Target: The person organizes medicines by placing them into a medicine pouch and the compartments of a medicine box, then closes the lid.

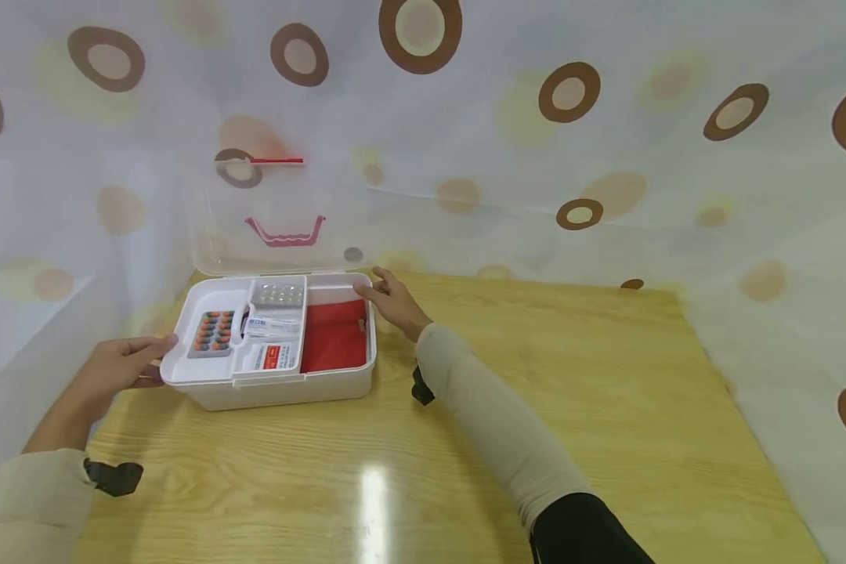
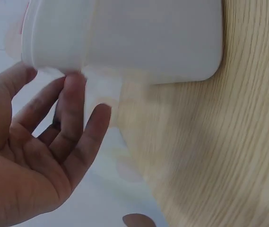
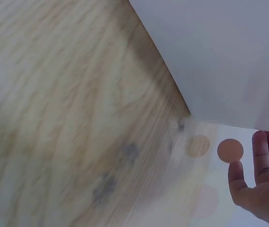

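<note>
A white medicine box stands on the table with its clear lid raised at the back. My left hand pinches the rim at the box's left end, thumb above and fingertips below, as the left wrist view also shows. At the right end my right hand holds the rim near the far corner, its thumb over the edge. Inside lie a capsule blister pack, a tablet blister pack, a white packet, a red and white packet and a red cloth-like item.
The wooden table extends to the right and in front of the box. A patterned cloth hangs behind it and along the sides. On the lid is a red carrying handle.
</note>
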A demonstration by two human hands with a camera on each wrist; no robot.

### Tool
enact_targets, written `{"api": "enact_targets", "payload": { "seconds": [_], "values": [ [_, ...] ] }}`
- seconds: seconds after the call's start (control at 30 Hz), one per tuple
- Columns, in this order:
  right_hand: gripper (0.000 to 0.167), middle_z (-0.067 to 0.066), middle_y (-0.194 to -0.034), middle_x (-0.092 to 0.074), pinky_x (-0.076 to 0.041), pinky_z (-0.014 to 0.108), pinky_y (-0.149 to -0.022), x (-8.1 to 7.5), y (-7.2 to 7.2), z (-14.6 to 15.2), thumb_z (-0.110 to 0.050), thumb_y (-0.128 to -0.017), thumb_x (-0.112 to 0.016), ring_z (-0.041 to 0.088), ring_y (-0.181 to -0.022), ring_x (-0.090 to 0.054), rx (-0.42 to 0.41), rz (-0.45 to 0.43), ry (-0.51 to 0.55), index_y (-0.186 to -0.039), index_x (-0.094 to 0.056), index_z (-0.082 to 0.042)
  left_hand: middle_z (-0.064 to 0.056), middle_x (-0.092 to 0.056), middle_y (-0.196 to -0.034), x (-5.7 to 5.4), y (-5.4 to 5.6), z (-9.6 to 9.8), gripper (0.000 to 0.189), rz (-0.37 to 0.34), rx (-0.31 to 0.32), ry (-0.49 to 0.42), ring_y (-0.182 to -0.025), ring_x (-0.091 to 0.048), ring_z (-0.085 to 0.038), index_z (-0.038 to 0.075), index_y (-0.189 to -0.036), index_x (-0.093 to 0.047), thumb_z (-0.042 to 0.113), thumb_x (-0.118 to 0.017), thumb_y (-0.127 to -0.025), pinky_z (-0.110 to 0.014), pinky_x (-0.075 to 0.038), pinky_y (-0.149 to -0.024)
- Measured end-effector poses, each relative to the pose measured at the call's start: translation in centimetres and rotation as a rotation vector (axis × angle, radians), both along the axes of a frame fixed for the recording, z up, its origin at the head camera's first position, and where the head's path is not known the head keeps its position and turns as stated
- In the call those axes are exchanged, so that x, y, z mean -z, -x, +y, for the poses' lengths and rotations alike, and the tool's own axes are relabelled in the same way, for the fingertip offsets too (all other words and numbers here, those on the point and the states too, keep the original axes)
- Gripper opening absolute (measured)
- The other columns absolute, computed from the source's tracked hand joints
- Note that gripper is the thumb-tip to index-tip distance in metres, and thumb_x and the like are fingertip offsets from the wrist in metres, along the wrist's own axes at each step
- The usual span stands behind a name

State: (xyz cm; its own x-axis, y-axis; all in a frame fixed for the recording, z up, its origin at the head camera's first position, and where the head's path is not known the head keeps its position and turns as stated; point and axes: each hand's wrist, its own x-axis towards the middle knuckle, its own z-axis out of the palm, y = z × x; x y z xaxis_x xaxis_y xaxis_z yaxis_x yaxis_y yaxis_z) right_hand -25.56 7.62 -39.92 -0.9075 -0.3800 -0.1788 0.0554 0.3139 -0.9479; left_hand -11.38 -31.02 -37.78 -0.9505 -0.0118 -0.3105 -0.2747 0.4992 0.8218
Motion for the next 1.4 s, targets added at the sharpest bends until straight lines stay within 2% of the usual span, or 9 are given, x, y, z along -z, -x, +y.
{"api": "enact_targets", "payload": {
  "seconds": [0.17, 0.37, 0.53, 0.6, 0.7, 0.83, 1.07, 1.23, 1.4],
  "values": [
    [0.069, 0.020, -0.148, -0.051, -0.035, 0.045, -0.120, 0.2, 0.6, 0.7, -0.031, -0.102, -0.055, 0.031, -0.139, -0.050, -0.015, -0.021, 0.075, -0.159, -0.022, -0.011, 0.029, -0.063, -0.090, -0.1, 0.2, 0.6, 0.067, -0.017, 0.081, -0.055, -0.084, -0.069, 0.004, -0.021, -0.135, -0.047, 0.039, -0.050, -0.104, -0.031, -0.062, -0.078],
    [0.067, 0.018, -0.154, -0.045, -0.032, 0.043, -0.122, 0.1, 0.9, 0.7, -0.020, -0.103, -0.053, 0.030, -0.144, -0.044, -0.062, -0.101, 0.204, -0.160, -0.019, -0.011, 0.023, -0.065, -0.096, -0.7, -0.1, 0.8, 0.067, -0.034, 0.118, -0.030, -0.085, -0.067, 0.006, -0.022, -0.138, -0.041, 0.035, -0.049, -0.105, -0.032, -0.062, -0.078],
    [0.062, 0.017, -0.152, -0.047, -0.052, 0.036, -0.094, 0.3, 0.7, 0.6, -0.019, -0.104, -0.052, 0.025, -0.129, -0.052, -0.090, -0.137, 0.242, -0.159, -0.025, -0.012, 0.025, -0.065, -0.091, -0.8, -0.5, 0.6, 0.064, -0.058, 0.093, -0.055, -0.083, -0.068, 0.005, -0.022, -0.135, -0.045, 0.034, -0.050, -0.104, -0.031, -0.062, -0.077],
    [0.057, 0.017, -0.146, -0.051, -0.054, 0.035, -0.077, 0.3, 0.6, 0.6, -0.019, -0.104, -0.052, 0.024, -0.117, -0.054, -0.089, -0.144, 0.257, -0.156, -0.032, -0.013, 0.026, -0.065, -0.089, -0.8, -0.5, 0.6, 0.062, -0.062, 0.081, -0.071, -0.083, -0.069, 0.004, -0.021, -0.132, -0.049, 0.034, -0.051, -0.104, -0.032, -0.062, -0.077],
    [0.053, 0.017, -0.139, -0.054, -0.054, 0.032, -0.069, 0.2, 0.4, 0.9, -0.020, -0.103, -0.054, 0.021, -0.108, -0.054, -0.076, -0.137, 0.262, -0.153, -0.038, -0.012, 0.026, -0.065, -0.089, -0.8, -0.4, 0.8, 0.060, -0.058, 0.078, -0.084, -0.083, -0.069, 0.003, -0.018, -0.130, -0.053, 0.035, -0.052, -0.103, -0.033, -0.062, -0.077],
    [0.051, 0.017, -0.136, -0.057, -0.055, 0.031, -0.076, 0.0, 0.2, 1.6, -0.021, -0.103, -0.055, 0.020, -0.108, -0.056, -0.054, -0.131, 0.230, -0.150, -0.042, -0.009, 0.026, -0.065, -0.089, -0.6, -0.2, 1.1, 0.057, -0.042, 0.088, -0.085, -0.083, -0.069, 0.002, -0.015, -0.128, -0.055, 0.036, -0.052, -0.103, -0.033, -0.062, -0.076],
    [0.054, 0.013, -0.144, -0.056, -0.045, 0.043, -0.111, -0.1, -0.6, 5.1, -0.035, -0.103, -0.053, 0.024, -0.130, -0.055, 0.023, -0.145, 0.128, -0.150, -0.043, -0.009, 0.021, -0.066, -0.092, -0.2, 0.7, 3.6, 0.049, -0.042, 0.143, -0.133, -0.084, -0.071, -0.001, -0.010, -0.121, -0.060, 0.035, -0.052, -0.104, -0.033, -0.062, -0.075],
    [0.056, 0.012, -0.135, -0.063, -0.046, 0.043, -0.109, -0.1, -1.3, 9.2, -0.051, -0.104, -0.040, 0.020, -0.122, -0.060, 0.075, -0.121, 0.073, -0.139, -0.057, -0.010, 0.014, -0.068, -0.094, -0.4, 1.6, 7.1, 0.050, -0.078, 0.204, -0.160, -0.085, -0.072, -0.005, -0.011, -0.122, -0.060, 0.035, -0.055, -0.102, -0.034, -0.062, -0.075],
    [0.056, 0.003, -0.116, -0.068, -0.049, 0.036, -0.101, -0.2, -2.2, 13.9, -0.050, -0.105, -0.038, 0.011, -0.105, -0.063, 0.104, -0.149, 0.090, -0.132, -0.061, -0.007, 0.007, -0.068, -0.099, -0.4, 2.2, 11.1, 0.037, -0.126, 0.284, -0.231, -0.088, -0.072, -0.012, -0.002, -0.113, -0.063, 0.032, -0.060, -0.100, -0.034, -0.062, -0.075]
  ]
}}
